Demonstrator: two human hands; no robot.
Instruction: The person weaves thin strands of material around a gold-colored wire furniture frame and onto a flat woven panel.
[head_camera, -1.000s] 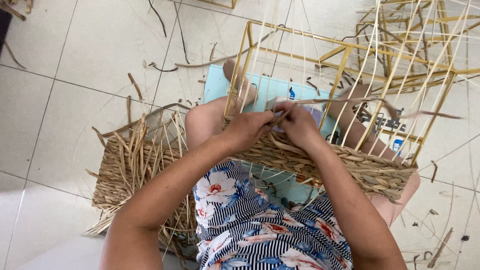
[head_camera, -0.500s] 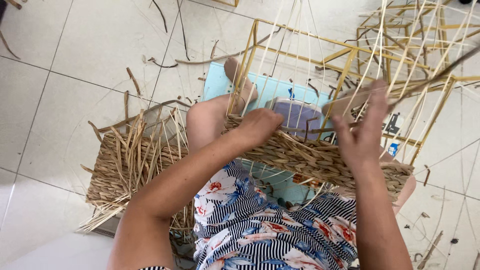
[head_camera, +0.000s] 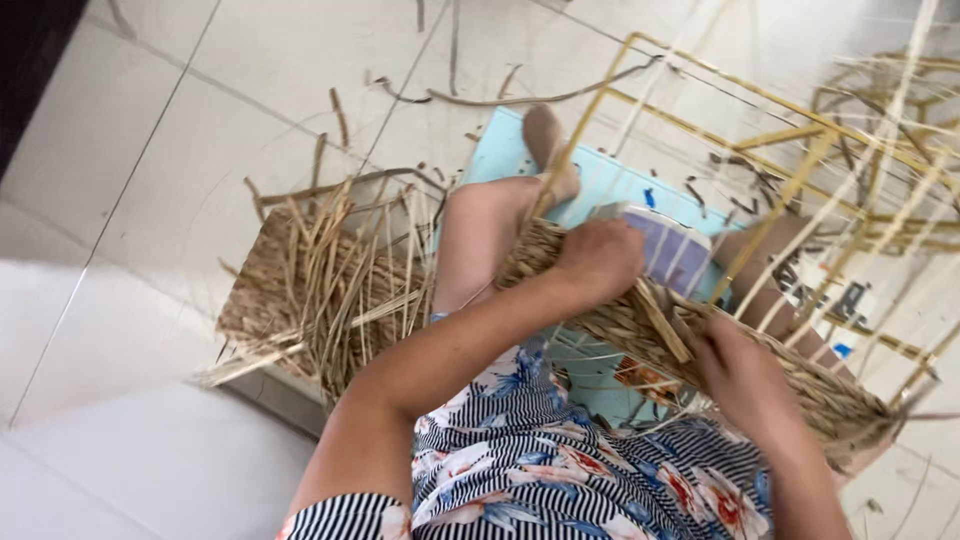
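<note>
A half-woven basket (head_camera: 830, 395) of brown straw lies across my lap, built on a yellow wire frame (head_camera: 790, 150) with pale upright strands. My left hand (head_camera: 600, 258) presses down on the woven rim near its left end, fingers closed over it. My right hand (head_camera: 738, 378) grips the rim further right, close to a flat straw strand (head_camera: 660, 320) that slants between both hands. My bare legs and a foot (head_camera: 548, 145) stretch out under the frame.
A finished woven piece with loose straw ends (head_camera: 320, 290) sits on the tiled floor at my left. A light blue mat (head_camera: 620, 180) lies under my legs. Stray straw bits (head_camera: 520, 98) litter the white tiles; more yellow frames (head_camera: 890, 90) stand at the far right.
My right hand was raised pulling a strand up to the right; it has come down onto the woven rim. My left hand stayed on the rim. The view shifted left and closer.
</note>
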